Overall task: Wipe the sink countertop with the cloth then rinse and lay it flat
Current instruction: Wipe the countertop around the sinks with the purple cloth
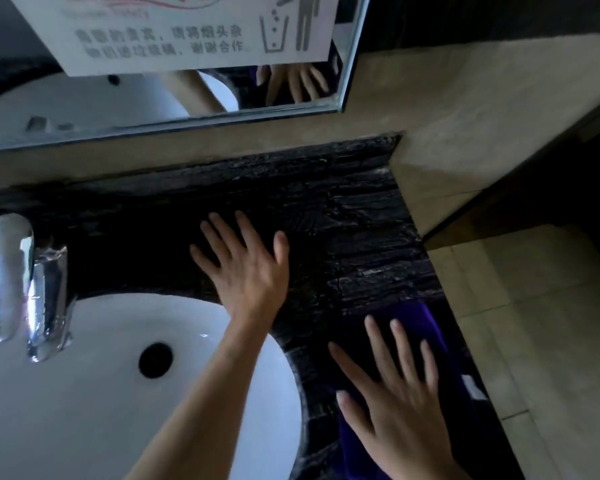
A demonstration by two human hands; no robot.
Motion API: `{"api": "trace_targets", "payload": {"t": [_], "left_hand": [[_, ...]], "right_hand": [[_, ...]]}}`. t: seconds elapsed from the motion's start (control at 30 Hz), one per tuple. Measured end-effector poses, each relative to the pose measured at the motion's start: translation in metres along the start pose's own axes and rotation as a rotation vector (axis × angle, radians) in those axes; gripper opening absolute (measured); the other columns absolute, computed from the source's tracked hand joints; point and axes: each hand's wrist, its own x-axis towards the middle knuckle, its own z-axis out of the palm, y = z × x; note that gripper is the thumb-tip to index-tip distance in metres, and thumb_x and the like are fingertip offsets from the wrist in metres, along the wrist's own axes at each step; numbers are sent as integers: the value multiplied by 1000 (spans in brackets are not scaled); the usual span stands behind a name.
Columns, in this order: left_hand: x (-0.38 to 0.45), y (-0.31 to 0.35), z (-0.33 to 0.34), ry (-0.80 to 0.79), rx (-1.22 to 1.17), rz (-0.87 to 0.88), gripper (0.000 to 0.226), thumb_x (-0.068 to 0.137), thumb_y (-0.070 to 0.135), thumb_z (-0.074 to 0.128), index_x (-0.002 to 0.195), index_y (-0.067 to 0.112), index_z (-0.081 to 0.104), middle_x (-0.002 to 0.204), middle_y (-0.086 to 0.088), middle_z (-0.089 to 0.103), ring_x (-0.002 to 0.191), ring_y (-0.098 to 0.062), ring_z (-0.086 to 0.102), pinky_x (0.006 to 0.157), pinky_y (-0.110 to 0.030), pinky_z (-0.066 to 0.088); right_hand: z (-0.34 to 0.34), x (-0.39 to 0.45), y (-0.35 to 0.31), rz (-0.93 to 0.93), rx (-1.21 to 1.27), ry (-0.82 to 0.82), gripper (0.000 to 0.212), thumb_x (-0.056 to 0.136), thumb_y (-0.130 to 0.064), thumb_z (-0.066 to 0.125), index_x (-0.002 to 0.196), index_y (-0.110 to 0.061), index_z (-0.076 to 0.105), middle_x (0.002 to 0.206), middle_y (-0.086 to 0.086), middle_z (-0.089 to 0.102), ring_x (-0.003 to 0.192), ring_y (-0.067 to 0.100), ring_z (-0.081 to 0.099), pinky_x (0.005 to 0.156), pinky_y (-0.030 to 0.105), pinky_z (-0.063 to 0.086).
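A purple cloth (426, 320) lies on the black stone countertop (354, 216) near its right edge, with a white tag showing at its right side. My right hand (392, 403) presses flat on the cloth with fingers spread. My left hand (243, 261) rests flat on the bare wet countertop beside the white sink basin (101, 393), fingers apart, holding nothing. Most of the cloth is hidden under my right hand.
A chrome faucet (18, 275) stands at the left over the basin, whose dark drain (155, 360) shows. A mirror (174, 88) with a paper notice hangs behind. Beige tile wall (465, 116) bounds the counter's right end; tiled floor (534, 341) lies beyond the edge.
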Motion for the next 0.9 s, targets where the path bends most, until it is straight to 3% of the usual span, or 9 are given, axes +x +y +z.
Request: {"api": "trace_targets", "payload": {"t": [0.1, 0.2, 0.3, 0.4, 0.53, 0.63, 0.7, 0.77, 0.9], "left_hand": [[-2, 11, 6, 10, -21, 2, 75, 98, 62, 18, 157, 16, 31, 165, -25, 18, 154, -39, 11, 120, -64, 8], [0, 4, 3, -15, -27, -22, 75, 97, 63, 15, 157, 21, 29, 167, -21, 13, 155, -37, 5, 121, -63, 3], [0, 11, 0, 6, -52, -15, 76, 96, 64, 13, 156, 21, 31, 167, -20, 15, 155, -37, 6, 120, -63, 5], [-1, 8, -3, 7, -94, -21, 77, 94, 65, 10, 157, 24, 30, 167, -17, 15, 155, -35, 5, 121, -61, 3], [-1, 6, -6, 57, -215, -20, 73, 94, 62, 14, 151, 26, 41, 166, -12, 25, 155, -31, 11, 122, -59, 4], [-2, 6, -6, 66, -224, -17, 70, 94, 62, 20, 147, 25, 47, 165, -11, 27, 155, -30, 13, 123, -58, 5], [-4, 6, -7, 54, -194, 3, 67, 95, 61, 24, 146, 25, 47, 165, -13, 27, 155, -32, 13, 122, -59, 6], [-3, 6, -5, 49, -168, 13, 67, 94, 61, 26, 146, 24, 47, 165, -14, 26, 154, -33, 13, 121, -60, 7], [-2, 3, -1, 49, -81, 43, 65, 95, 61, 32, 148, 24, 41, 164, -17, 26, 153, -37, 15, 120, -64, 12]], "right_hand": [[-10, 64, 1, -31, 26, 33, 60, 97, -62, 39, 155, -55, 22, 172, 1, 13, 157, 35, 17, 119, 64, 21], [-14, 157, 0, -12, 33, 116, 59, 95, -62, 37, 153, -56, 26, 171, 0, 17, 157, 33, 15, 122, 62, 13], [-18, 215, -5, 34, 22, 83, 61, 96, -65, 30, 155, -54, 20, 172, 1, 12, 158, 33, 9, 123, 62, 8], [-14, 184, -20, 3, 38, 119, 58, 97, -59, 34, 154, -49, 31, 170, 4, 20, 157, 35, 14, 123, 62, 11], [2, 49, -40, -115, 58, 43, 57, 100, -55, 41, 155, -42, 34, 169, 2, 24, 157, 33, 17, 122, 61, 20], [6, -8, -41, -81, 78, 46, 70, 79, -55, 63, 146, -49, 46, 163, 0, 37, 150, 31, 35, 114, 62, 34], [-1, 5, -33, -111, 86, 19, 69, 82, -57, 60, 148, -52, 42, 165, -1, 34, 152, 30, 32, 117, 60, 30], [-6, 50, -20, -117, 96, 21, 60, 94, -60, 46, 152, -52, 33, 169, -2, 23, 156, 29, 21, 122, 59, 20], [-17, 170, 28, 108, 68, 146, 57, 97, -59, 35, 153, -51, 33, 168, -1, 27, 154, 30, 24, 122, 59, 18]]}}
